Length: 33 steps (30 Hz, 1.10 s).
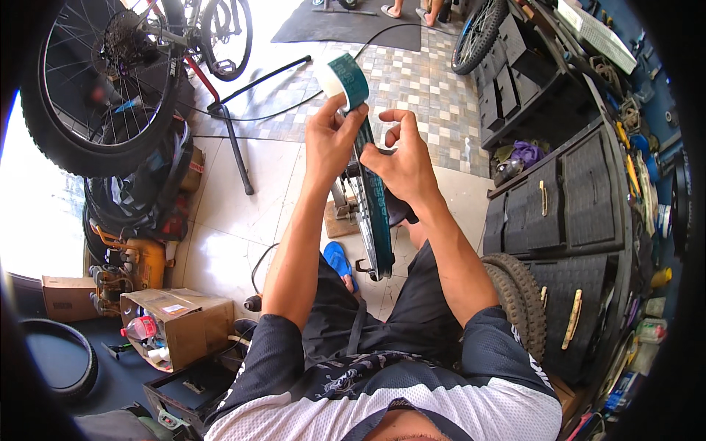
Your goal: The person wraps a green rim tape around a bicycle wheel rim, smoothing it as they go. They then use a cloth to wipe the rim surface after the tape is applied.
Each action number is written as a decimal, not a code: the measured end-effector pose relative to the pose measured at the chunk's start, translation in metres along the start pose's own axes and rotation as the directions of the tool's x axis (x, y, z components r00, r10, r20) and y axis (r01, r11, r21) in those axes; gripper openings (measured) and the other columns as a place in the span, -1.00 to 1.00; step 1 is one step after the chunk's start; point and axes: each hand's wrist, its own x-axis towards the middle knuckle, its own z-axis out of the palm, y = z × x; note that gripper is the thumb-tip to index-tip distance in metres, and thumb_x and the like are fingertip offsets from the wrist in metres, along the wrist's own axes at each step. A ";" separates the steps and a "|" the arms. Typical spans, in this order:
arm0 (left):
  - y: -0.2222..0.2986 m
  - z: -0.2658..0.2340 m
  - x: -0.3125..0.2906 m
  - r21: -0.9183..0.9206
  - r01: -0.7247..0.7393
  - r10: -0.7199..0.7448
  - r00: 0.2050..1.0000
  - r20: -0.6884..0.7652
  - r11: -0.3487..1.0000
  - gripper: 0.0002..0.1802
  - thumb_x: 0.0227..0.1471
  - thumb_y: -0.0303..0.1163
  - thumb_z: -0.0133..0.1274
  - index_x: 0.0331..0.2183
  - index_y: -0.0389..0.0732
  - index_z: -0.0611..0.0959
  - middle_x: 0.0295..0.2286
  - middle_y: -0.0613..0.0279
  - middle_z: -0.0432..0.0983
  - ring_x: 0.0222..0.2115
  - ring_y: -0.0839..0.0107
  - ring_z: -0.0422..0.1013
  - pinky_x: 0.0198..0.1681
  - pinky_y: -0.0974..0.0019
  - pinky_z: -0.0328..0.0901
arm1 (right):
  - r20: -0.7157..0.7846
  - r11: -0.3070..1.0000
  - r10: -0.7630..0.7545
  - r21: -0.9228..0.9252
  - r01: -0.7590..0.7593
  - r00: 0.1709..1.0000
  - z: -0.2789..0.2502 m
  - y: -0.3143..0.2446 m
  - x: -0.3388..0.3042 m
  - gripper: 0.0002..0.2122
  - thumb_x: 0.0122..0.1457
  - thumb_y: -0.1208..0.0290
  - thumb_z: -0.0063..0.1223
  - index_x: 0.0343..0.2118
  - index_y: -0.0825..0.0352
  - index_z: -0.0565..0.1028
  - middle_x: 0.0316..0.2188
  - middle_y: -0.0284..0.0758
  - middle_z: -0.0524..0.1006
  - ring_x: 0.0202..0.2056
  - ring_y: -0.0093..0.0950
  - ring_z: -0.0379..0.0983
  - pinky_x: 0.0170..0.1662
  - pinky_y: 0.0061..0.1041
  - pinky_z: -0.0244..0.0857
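A black-and-white jersey (pixel 456 404) fills the lower edge of the frame, nearest the camera, above black shorts (pixel 412 316). Both bare forearms reach up to the centre, where a narrow wheel rim (pixel 361 202) stands nearly edge-on, running from the upper centre down to the middle of the frame. A strip of teal tape (pixel 380 217) lies along its outer face, and the teal tape roll (pixel 356 82), with a pale inside, sits at the rim's far upper end. The left hand (pixel 331 140) has its grip pinching the lower edge of the roll between thumb and fingers. The right hand (pixel 404 162) is just right of the rim, its grip spread: the thumb lies against the taped rim, the index finger bent and apart from it. Behind the rim, a metal stand (pixel 343 208) rests on a wooden block; a blue shoe (pixel 336 256) shows beneath. At the upper left is a bicycle wheel (pixel 158 110) with a knobbly tyre; below it are an orange compressor (pixel 149 263) and an open cardboard box (pixel 195 327) holding a bottle (pixel 141 328). Knobbly tyres (pixel 531 305) lean beside black drawers (pixel 588 191) at the right, and another person's sandalled feet (pixel 394 10) appear at the top.
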 end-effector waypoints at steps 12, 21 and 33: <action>-0.005 -0.005 -0.127 0.180 -0.276 0.272 0.961 0.046 0.944 -0.48 0.01 -0.60 0.37 0.06 -0.19 0.75 -0.23 0.12 0.72 -0.19 0.37 0.64 -0.09 0.31 0.49 | 0.147 0.997 -0.064 -0.026 0.068 0.987 -0.005 0.023 -0.099 -0.52 0.30 0.18 0.13 0.18 0.37 0.43 -0.39 0.01 0.67 -0.30 0.04 0.67 -0.25 -0.10 0.52; -0.013 -0.007 -0.185 0.246 -0.303 0.290 0.953 0.085 0.921 -0.46 -0.05 -0.63 0.38 0.03 -0.16 0.74 -0.22 0.06 0.63 -0.27 0.20 0.53 -0.18 0.22 0.41 | 0.186 0.999 -0.052 0.025 0.048 0.981 -0.005 0.051 -0.143 -0.39 0.40 -0.04 0.11 0.34 0.26 0.31 -0.24 -0.05 0.70 -0.23 -0.02 0.71 -0.25 -0.16 0.55; -0.011 -0.014 -0.192 0.199 -0.236 0.209 0.967 0.149 0.951 -0.50 0.07 -0.59 0.37 0.08 -0.15 0.72 -0.15 0.05 0.61 -0.19 0.29 0.54 -0.16 0.28 0.40 | 0.147 0.997 -0.068 0.030 0.064 0.987 -0.001 0.056 -0.146 -0.41 0.36 0.00 0.13 0.34 0.20 0.33 -0.25 -0.10 0.71 -0.30 -0.04 0.71 -0.30 -0.17 0.55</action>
